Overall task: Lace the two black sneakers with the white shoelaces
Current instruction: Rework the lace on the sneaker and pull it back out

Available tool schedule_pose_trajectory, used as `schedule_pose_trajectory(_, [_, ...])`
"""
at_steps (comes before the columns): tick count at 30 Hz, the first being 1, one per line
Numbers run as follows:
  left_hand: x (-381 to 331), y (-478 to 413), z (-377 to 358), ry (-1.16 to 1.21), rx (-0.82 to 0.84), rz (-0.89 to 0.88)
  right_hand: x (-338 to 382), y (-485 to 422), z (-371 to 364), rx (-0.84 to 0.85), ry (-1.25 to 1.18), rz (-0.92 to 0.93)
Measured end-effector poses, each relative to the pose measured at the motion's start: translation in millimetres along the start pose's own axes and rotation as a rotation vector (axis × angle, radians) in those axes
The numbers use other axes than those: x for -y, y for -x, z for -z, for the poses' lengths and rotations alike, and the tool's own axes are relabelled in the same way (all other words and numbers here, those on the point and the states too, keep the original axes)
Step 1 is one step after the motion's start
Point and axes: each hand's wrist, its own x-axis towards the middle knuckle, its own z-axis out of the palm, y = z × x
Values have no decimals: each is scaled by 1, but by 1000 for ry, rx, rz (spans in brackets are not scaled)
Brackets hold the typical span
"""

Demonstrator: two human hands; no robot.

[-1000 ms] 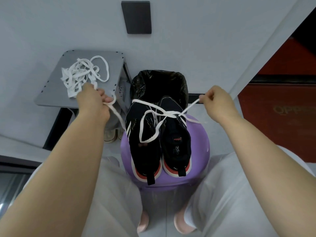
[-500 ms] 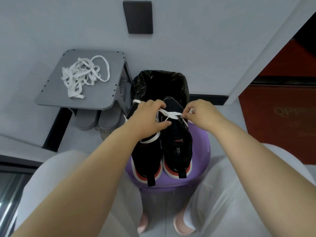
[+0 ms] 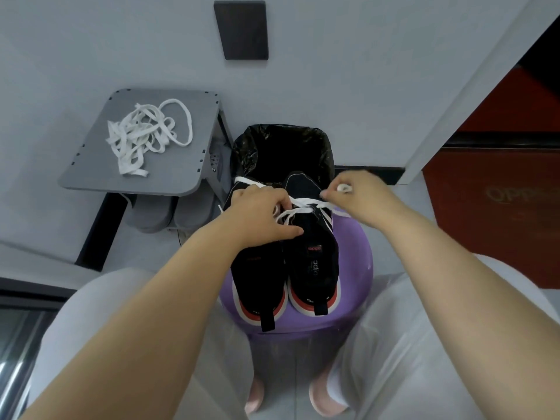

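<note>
Sneakers: the left sneaker (image 3: 257, 280) and the right sneaker (image 3: 321, 237), both black, sit side by side and touching on a purple stool (image 3: 354, 262), red-and-white heels toward the person, toes pointing away
Stool: it stands between the person's knees, both legs in white trousers (image 3: 403, 344)
White shoelace (image 3: 309, 203): it is strung across the toe ends of both sneakers, with one strand over the left sneaker's tip, a crossing over the right sneaker and a loop drooping between the two
Left grip (image 3: 260, 213): this hand lies on top of the left sneaker, fingers curled down over the lace loop and thumb stretched toward the right sneaker, so it has hold of the lace
Right grip (image 3: 360, 197): this hand is lifted just beside the right sneaker's toe, thumb and forefinger pinched tight on the lace's other end, with a white bit showing at the fingertips
Spare laces (image 3: 142, 137): a loose white tangle lies on a small grey bench (image 3: 181, 165) off to the person's left, well apart from the sneakers
Bin (image 3: 281, 147): it is lined with a black bag and stands just beyond the sneakers' toes, against the wall
Grey slippers (image 3: 151, 213): a pair is tucked under the bench
Feet: pink slippers (image 3: 254, 398) show on the floor below the stool
</note>
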Motion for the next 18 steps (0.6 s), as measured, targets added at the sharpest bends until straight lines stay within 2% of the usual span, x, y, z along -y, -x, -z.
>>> schedule_pose_trajectory(2, [-1, 0, 1, -18, -6, -13, -2, -1, -9, 96, 61, -23])
schedule_pose_trajectory(3, [-1, 0, 1, -6, -4, -14, 0, -1, -9, 88, 90, -22])
schedule_pose_trajectory(5, [0, 1, 2, 20, 7, -14, 3, -5, -3, -73, 27, -22])
schedule_pose_trajectory(6, [1, 2, 2, 29, 14, -12, 3, -7, 4, -201, -142, -58])
schedule_pose_trajectory(8, [1, 3, 1, 53, 27, 1, 7, -6, 21, -361, -706, -169])
schedule_pose_trajectory(10, [1, 3, 1, 80, 40, 12, 9, -3, 29, -319, -1182, -186])
schedule_pose_trajectory(11, [1, 3, 1, 87, 44, 13, 11, -1, 28, -252, -1239, -193])
schedule_pose_trajectory(12, [0, 3, 1, 93, 44, 12, 12, 1, 24, -188, -1134, -193])
schedule_pose_trajectory(13, [0, 3, 1, 99, 42, 12, 12, 2, 18, -127, -878, -161])
schedule_pose_trajectory(15, [-1, 3, 1, 126, 36, 8, 5, 1, 4, -30, -218, -31])
schedule_pose_trajectory(16, [-1, 3, 0, 149, 35, 5, -1, -1, -3, 22, -26, -4])
schedule_pose_trajectory(18, [0, 4, 0, 189, 32, 1, -5, -2, -12, 123, 82, -11])
